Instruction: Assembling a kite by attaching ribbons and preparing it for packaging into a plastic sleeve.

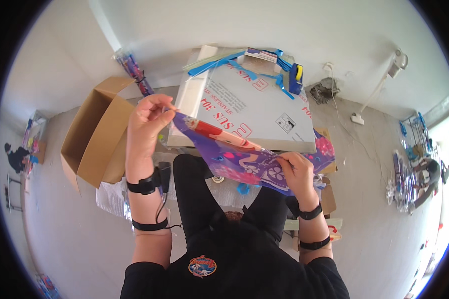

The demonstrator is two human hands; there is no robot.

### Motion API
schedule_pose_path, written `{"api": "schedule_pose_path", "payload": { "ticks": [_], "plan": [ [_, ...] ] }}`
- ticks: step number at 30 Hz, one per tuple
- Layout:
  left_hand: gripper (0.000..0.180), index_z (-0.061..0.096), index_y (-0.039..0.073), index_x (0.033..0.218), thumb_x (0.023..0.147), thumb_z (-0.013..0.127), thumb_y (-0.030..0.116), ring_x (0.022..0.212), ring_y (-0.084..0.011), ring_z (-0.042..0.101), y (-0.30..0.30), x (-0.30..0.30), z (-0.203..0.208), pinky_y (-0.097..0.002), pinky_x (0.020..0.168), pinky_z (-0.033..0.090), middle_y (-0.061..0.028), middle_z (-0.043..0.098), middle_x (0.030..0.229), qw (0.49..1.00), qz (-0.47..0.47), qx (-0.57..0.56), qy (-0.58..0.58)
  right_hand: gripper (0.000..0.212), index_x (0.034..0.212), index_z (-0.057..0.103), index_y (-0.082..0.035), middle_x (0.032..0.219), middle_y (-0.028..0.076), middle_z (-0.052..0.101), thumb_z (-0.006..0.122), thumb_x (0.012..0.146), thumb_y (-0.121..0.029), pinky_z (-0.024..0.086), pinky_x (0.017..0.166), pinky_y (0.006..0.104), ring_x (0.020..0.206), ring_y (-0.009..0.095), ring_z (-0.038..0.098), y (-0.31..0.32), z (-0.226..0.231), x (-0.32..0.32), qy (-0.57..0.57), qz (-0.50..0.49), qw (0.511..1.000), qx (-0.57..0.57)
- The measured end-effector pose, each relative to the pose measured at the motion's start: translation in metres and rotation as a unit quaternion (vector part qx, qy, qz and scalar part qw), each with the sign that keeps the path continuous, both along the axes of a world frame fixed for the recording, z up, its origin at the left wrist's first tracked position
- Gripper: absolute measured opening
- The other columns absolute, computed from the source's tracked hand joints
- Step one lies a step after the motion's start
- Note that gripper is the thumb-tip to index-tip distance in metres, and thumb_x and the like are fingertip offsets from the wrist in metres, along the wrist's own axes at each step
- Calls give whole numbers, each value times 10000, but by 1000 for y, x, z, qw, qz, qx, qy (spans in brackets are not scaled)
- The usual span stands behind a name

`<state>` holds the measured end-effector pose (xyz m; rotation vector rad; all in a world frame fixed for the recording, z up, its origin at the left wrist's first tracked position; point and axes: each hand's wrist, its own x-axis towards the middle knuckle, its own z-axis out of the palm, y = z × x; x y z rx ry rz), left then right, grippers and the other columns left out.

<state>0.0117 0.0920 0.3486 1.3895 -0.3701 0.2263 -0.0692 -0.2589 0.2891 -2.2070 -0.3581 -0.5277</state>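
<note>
The left hand (pixel 147 119) pinches the far corner of a purple bag (pixel 244 157). The right hand (pixel 297 172) grips its near edge. The bag is stretched over the person's lap. Next, I think, both hands must pull it flat. A brown box (pixel 97 137) sits on the left.

Open cardboard box (pixel 92 142) left; grey printed board (pixel 257 112); blue tape strips (pixel 279 79).
</note>
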Motion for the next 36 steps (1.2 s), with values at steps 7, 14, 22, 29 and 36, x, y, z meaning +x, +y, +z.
{"api": "schedule_pose_path", "payload": {
  "ticks": [7,14,22,29,36],
  "plan": [
    [205,609,14,1005,818,690,31,849,-114,585,16,-6,-10,-284,865,471,-34,609,903,998,-25,-10,53,61,807,635,-16,723,117,612,674,767,-41,475,570,350,648,310,610,-2,-4,3,-20,-5,1000,-9],
    [182,615,9,974,816,699,43,845,-142,582,20,-3,-20,-368,895,485,-45,607,880,998,0,-47,36,90,830,616,-22,722,116,613,677,766,-41,477,574,355,658,310,614,0,-1,-3,12,14,999,41],
    [140,603,7,949,826,669,20,913,-184,593,37,0,-24,-334,913,452,-73,622,935,999,28,38,5,79,823,614,-17,747,107,607,672,770,-27,485,595,348,673,291,619,-5,-12,-4,-21,30,999,12],
    [259,601,34,1040,789,661,47,1042,-290,565,-60,-28,17,-443,994,394,-116,598,1090,779,158,535,-288,123,828,607,-49,747,96,585,643,711,-45,509,595,379,702,301,617,1,-27,4,-57,25,996,-62],
    [137,597,40,853,731,651,71,779,-306,564,-114,-33,-24,-431,677,438,-87,566,791,764,8,545,-345,169,833,531,-38,768,105,539,618,696,-86,488,603,386,734,295,588,21,-12,-2,-91,40,993,-63]
  ]
}}
